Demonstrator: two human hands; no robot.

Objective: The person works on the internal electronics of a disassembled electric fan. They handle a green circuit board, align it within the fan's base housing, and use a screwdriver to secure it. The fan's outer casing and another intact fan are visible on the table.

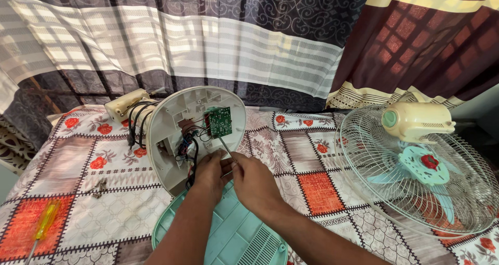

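Observation:
A cream fan base (171, 124) stands on its edge with its inside facing me, showing a green circuit board (218, 121) and black wires (188, 149). My left hand (210, 172) grips the base's lower rim. My right hand (252, 179) is closed around the handle of a thin screwdriver (224, 144), whose tip points up at the circuit board. A mint green base cover (228, 233) lies flat under my forearms.
A fan head (416, 120) with wire guard (374, 166) and mint blades lies at right. A yellow-handled screwdriver (46, 219) and loose screws (99, 187) rest at left on the floral cloth (301, 156). Curtains (260, 41) hang behind.

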